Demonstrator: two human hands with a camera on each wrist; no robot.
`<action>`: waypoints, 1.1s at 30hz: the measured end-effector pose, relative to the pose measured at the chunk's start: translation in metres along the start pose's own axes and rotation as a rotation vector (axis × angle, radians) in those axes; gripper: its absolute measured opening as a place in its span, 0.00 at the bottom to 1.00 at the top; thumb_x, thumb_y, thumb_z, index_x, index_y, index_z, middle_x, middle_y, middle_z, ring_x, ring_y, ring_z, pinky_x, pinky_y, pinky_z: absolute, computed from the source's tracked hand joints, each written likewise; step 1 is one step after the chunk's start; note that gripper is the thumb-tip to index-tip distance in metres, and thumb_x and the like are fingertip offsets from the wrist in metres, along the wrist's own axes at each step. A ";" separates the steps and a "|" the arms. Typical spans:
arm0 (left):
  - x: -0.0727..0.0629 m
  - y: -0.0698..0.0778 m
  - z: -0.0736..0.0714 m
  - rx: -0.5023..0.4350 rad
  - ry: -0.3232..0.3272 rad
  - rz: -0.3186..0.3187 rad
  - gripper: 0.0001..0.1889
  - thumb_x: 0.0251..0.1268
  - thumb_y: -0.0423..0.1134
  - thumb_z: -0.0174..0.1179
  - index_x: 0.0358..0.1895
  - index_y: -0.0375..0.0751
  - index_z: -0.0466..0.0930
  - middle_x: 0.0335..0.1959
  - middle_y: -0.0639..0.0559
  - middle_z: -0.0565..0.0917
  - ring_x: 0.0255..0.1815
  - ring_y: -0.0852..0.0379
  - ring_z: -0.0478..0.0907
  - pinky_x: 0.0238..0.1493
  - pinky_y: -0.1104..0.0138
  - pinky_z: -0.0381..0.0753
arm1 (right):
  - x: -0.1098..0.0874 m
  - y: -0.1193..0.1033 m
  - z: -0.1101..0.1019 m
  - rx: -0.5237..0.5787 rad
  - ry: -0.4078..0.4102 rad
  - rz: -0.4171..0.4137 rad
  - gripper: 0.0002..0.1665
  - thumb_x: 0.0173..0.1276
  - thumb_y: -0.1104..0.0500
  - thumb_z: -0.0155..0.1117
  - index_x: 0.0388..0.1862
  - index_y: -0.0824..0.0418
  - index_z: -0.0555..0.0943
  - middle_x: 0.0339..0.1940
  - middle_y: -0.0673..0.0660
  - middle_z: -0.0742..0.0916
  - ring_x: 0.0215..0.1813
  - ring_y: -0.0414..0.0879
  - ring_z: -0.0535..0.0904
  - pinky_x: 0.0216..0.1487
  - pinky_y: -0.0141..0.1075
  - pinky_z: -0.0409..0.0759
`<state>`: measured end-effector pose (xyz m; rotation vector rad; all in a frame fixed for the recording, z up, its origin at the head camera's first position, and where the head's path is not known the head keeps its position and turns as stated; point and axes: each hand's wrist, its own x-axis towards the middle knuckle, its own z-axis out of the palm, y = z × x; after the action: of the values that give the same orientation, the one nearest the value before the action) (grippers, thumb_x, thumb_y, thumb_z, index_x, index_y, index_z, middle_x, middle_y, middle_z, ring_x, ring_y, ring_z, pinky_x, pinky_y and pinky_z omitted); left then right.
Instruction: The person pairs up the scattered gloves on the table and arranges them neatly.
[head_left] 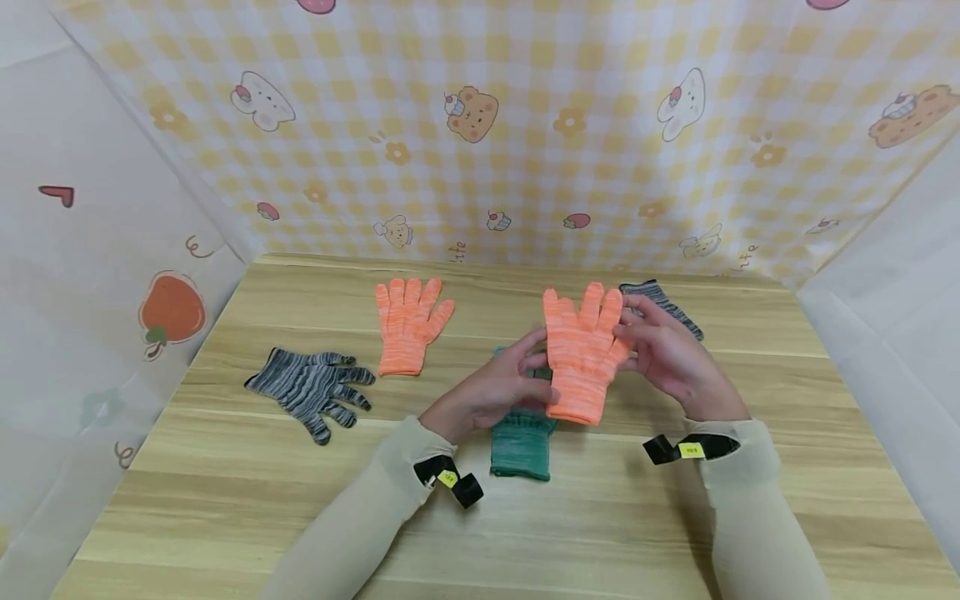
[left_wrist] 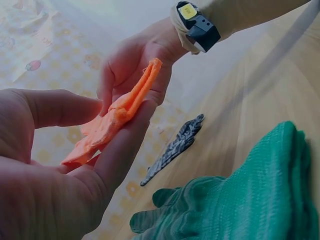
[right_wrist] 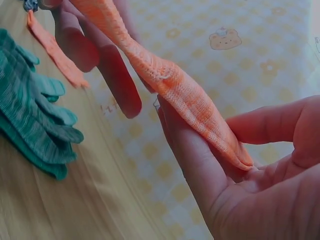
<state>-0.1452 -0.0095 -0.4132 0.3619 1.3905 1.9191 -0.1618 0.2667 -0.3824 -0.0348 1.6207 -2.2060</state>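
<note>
An orange knit glove (head_left: 583,354) is held up above the table between both hands, its fingers pointing away and its cuff toward the person. My left hand (head_left: 504,387) pinches its left edge between thumb and fingers, as the left wrist view also shows. On the opposite edge, my right hand (head_left: 667,354) pinches it near the glove's fingers. Beneath lie green gloves (head_left: 521,446), stacked in layers in the wrist views and partly hidden by the left hand. Seen edge-on in the right wrist view, the orange glove (right_wrist: 195,107) looks thin and flat.
Another orange glove (head_left: 407,325) lies flat at the back left. A grey-and-black striped glove (head_left: 303,383) rests at the left, and a similar striped one (head_left: 667,307) is partly behind the right hand. A checked cloth (head_left: 525,167) hangs along the table's back edge.
</note>
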 end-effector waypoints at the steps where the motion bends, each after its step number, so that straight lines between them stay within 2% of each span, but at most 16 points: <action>1: 0.000 0.000 0.001 -0.005 -0.002 -0.002 0.50 0.74 0.17 0.58 0.92 0.50 0.46 0.80 0.32 0.72 0.42 0.54 0.88 0.45 0.61 0.88 | -0.001 0.000 -0.001 -0.003 -0.008 -0.001 0.19 0.86 0.72 0.48 0.69 0.60 0.64 0.57 0.53 0.90 0.39 0.45 0.89 0.41 0.39 0.90; 5: -0.002 -0.004 0.006 -0.026 -0.012 -0.025 0.47 0.77 0.18 0.55 0.92 0.48 0.47 0.79 0.33 0.73 0.41 0.54 0.86 0.44 0.61 0.88 | -0.007 0.001 -0.006 -0.025 -0.031 -0.003 0.19 0.86 0.73 0.48 0.69 0.61 0.63 0.57 0.53 0.90 0.37 0.44 0.89 0.38 0.38 0.89; 10: -0.005 -0.009 0.014 -0.035 -0.027 -0.066 0.46 0.78 0.21 0.54 0.92 0.46 0.45 0.81 0.34 0.71 0.48 0.52 0.86 0.53 0.55 0.89 | -0.016 0.002 -0.012 -0.089 -0.035 -0.003 0.19 0.86 0.73 0.49 0.69 0.61 0.63 0.59 0.51 0.90 0.38 0.45 0.90 0.37 0.39 0.90; 14: -0.009 -0.014 0.024 -0.040 -0.028 -0.105 0.46 0.78 0.22 0.55 0.92 0.44 0.43 0.82 0.34 0.70 0.56 0.46 0.86 0.60 0.49 0.88 | -0.024 0.004 -0.017 -0.168 -0.021 0.008 0.20 0.86 0.72 0.50 0.70 0.61 0.63 0.59 0.50 0.90 0.42 0.46 0.90 0.38 0.41 0.90; 20: -0.012 -0.024 0.040 -0.072 -0.021 -0.159 0.44 0.79 0.24 0.56 0.91 0.42 0.44 0.79 0.34 0.73 0.69 0.33 0.81 0.63 0.44 0.85 | -0.036 0.009 -0.025 -0.248 0.000 0.041 0.23 0.87 0.71 0.50 0.74 0.60 0.62 0.61 0.47 0.88 0.50 0.46 0.89 0.42 0.41 0.91; 26: -0.012 -0.028 0.054 -0.101 0.000 -0.193 0.45 0.79 0.25 0.59 0.90 0.42 0.44 0.70 0.38 0.80 0.69 0.31 0.81 0.65 0.42 0.84 | -0.046 0.016 -0.034 -0.286 0.002 0.059 0.23 0.87 0.70 0.50 0.75 0.61 0.61 0.63 0.46 0.87 0.52 0.47 0.89 0.44 0.42 0.91; 33: -0.012 -0.035 0.065 -0.154 0.038 -0.210 0.47 0.77 0.26 0.60 0.91 0.40 0.42 0.67 0.36 0.78 0.69 0.29 0.79 0.64 0.39 0.84 | -0.053 0.022 -0.045 -0.283 -0.001 0.076 0.23 0.88 0.69 0.52 0.75 0.61 0.60 0.62 0.46 0.87 0.51 0.48 0.91 0.44 0.43 0.92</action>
<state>-0.0839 0.0332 -0.4180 0.1016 1.2428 1.8520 -0.1176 0.3195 -0.4060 -0.0517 1.8887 -1.9061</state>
